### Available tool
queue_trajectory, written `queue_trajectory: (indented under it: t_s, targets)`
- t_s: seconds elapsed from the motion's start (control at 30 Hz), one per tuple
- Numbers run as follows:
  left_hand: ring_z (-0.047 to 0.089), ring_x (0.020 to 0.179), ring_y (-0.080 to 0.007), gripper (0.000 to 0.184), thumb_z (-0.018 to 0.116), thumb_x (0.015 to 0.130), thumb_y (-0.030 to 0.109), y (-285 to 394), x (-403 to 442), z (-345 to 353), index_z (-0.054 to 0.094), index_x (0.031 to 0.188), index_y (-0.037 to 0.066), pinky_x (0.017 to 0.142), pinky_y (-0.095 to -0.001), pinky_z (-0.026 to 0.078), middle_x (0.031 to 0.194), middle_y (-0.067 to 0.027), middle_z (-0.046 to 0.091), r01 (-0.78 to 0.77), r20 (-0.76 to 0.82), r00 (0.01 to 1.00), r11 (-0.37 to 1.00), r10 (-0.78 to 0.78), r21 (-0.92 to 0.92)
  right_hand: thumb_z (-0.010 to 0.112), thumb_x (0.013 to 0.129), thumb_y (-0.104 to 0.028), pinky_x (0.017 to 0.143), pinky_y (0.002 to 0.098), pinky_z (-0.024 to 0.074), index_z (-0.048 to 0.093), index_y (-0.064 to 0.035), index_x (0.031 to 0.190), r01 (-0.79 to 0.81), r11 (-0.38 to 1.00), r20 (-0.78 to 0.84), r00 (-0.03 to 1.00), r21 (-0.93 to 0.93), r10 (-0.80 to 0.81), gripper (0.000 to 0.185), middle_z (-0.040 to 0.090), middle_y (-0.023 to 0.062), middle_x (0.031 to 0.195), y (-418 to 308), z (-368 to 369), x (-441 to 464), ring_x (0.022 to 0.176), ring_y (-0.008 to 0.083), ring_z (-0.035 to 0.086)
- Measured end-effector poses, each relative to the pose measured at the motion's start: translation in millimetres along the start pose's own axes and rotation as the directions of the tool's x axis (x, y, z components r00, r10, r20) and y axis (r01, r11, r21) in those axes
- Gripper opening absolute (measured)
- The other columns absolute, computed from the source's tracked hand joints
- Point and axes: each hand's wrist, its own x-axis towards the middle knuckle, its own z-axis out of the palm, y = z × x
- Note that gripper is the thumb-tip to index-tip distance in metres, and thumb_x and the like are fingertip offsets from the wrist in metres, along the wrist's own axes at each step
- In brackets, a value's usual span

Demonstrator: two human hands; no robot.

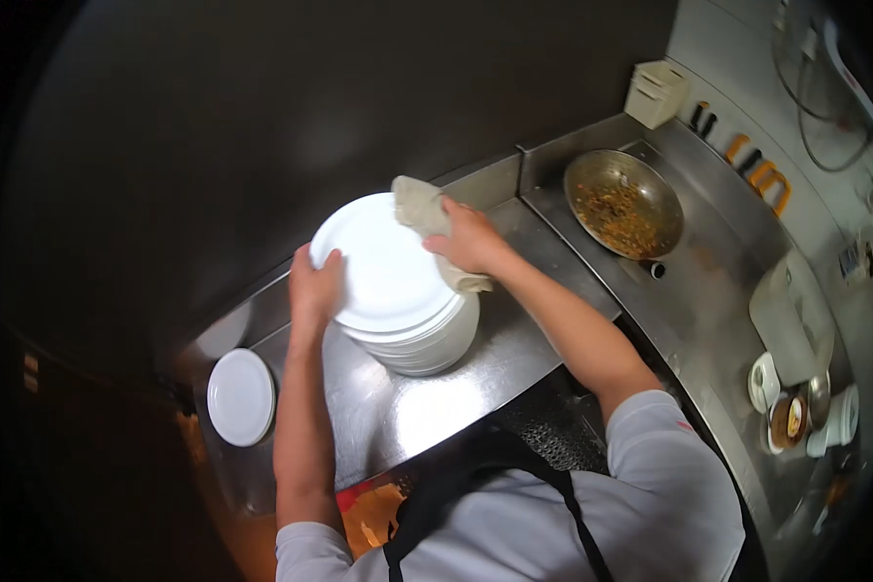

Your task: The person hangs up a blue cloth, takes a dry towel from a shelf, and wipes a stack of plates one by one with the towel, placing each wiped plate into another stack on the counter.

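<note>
A tall stack of white plates [419, 351] stands on the steel counter in front of me. Its top plate [383, 267] sits slightly offset toward the far left. My left hand [314, 289] grips that plate's left edge, thumb on the upper face and fingers hidden beyond the rim. A beige cloth [420, 206] is in my right hand [468, 239], pressed against the plate's right rim. Part of the cloth hangs below the hand. Whether the top plate is lifted off those beneath, I cannot tell.
Another white plate or small pile [241, 398] lies at the left on the steel counter [364, 427]. To the right, a frying pan [625, 204] holds chopped food. Beyond are a cream holder [656, 94], a white container [791, 315] and small dishes [764, 381].
</note>
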Motion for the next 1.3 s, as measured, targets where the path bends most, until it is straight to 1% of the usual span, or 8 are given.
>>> queue_trajectory:
  t_s: [0.23,0.37,0.57,0.77,0.93,0.97,1.1,1.3]
  targets:
    - [0.067,0.087,-0.0217,0.038,0.063,0.097,0.031,61.5,-10.1,-14.6,0.060,0.115,-0.003,0.080,-0.0356,0.052,0.098,-0.0162,0.071,-0.246,-0.204,0.952,0.967,0.227,-0.072,0.078,0.082,-0.028,0.090,0.0340,0.0518,0.059,0.0016,0.124,0.303,0.794,-0.301,0.940,0.527,-0.159,0.055,0.070,0.0160,0.110,-8.7,-29.5,13.4,0.101,0.0238,0.068]
    - [0.058,0.080,-0.0098,0.041,0.055,0.103,0.038,45.0,-6.3,-17.2,0.061,0.111,-0.002,0.075,-0.0278,0.050,0.094,-0.0047,0.067,-0.240,-0.054,0.969,0.870,0.240,-0.430,0.074,0.088,-0.041,0.078,0.0296,0.0538,0.062,-0.0024,0.117,0.170,0.161,-0.114,0.945,0.972,-0.308,0.050,0.070,0.0049,0.096,-88.2,-59.3,-28.2,0.087,0.0116,0.066]
    - [0.060,0.088,-0.0101,0.044,0.049,0.104,0.043,60.8,-68.3,-18.6,0.060,0.114,0.001,0.078,-0.0256,0.049,0.100,-0.0041,0.065,-0.070,-0.003,0.993,0.584,0.114,-0.808,0.064,0.095,-0.050,0.074,0.0249,0.0521,0.059,-0.0031,0.123,-0.246,0.200,0.282,0.944,0.948,-0.172,0.055,0.066,0.0018,0.098,-117.0,52.1,-53.4,0.086,0.0086,0.064]
    - [0.059,0.083,-0.0100,0.050,0.047,0.104,0.047,-35.4,-72.8,-89.5,0.062,0.106,-0.001,0.077,-0.0259,0.048,0.095,-0.0042,0.067,-0.101,-0.164,0.986,0.759,-0.007,-0.643,0.069,0.094,-0.029,0.101,0.0354,0.0434,0.057,0.0016,0.128,0.490,0.311,-0.308,0.819,0.814,-0.485,0.047,0.062,0.0134,0.125,-171.7,54.4,-136.2,0.119,0.0222,0.057]
    - [0.058,0.084,-0.0087,0.048,0.048,0.104,0.046,-41.4,-125.4,-98.7,0.063,0.107,0.001,0.076,-0.0250,0.048,0.095,-0.0039,0.067,0.007,0.057,0.998,0.800,0.035,-0.600,0.065,0.096,-0.035,0.079,0.0291,0.0516,0.062,-0.0042,0.111,-0.325,0.141,0.354,0.850,0.935,-0.390,0.034,0.068,0.0011,0.091,-197.4,81.0,-55.8,0.091,0.0100,0.063]
    - [0.058,0.084,-0.0086,0.047,0.048,0.104,0.046,-38.4,-129.3,-98.9,0.063,0.107,0.001,0.076,-0.0247,0.048,0.095,-0.0036,0.067,0.004,0.016,1.000,0.738,0.009,-0.674,0.063,0.097,-0.040,0.082,0.0286,0.0513,0.061,-0.0038,0.116,0.002,0.221,0.080,0.930,0.975,-0.359,0.041,0.067,0.0019,0.096,-173.7,146.1,-60.3,0.094,0.0097,0.063]
    - [0.058,0.084,-0.0081,0.046,0.047,0.105,0.045,-70.6,-124.1,-129.6,0.062,0.106,0.002,0.076,-0.0241,0.047,0.094,-0.0028,0.066,-0.005,-0.136,0.981,0.676,-0.142,-0.737,0.058,0.100,-0.042,0.097,0.0305,0.0455,0.053,-0.0001,0.134,-0.315,0.157,0.350,0.886,0.936,-0.305,0.055,0.061,0.0089,0.123,-162.1,188.5,-157.5,0.113,0.0157,0.058]
    - [0.057,0.086,-0.0086,0.045,0.046,0.105,0.044,-99.3,-135.2,-158.2,0.060,0.104,0.002,0.076,-0.0253,0.048,0.094,-0.0020,0.065,-0.032,-0.104,0.994,0.772,-0.045,-0.634,0.064,0.096,-0.042,0.084,0.0311,0.0497,0.056,0.0003,0.120,0.354,0.251,-0.161,0.810,0.901,-0.564,0.049,0.065,0.0052,0.110,-213.8,144.7,-128.7,0.096,0.0170,0.063]
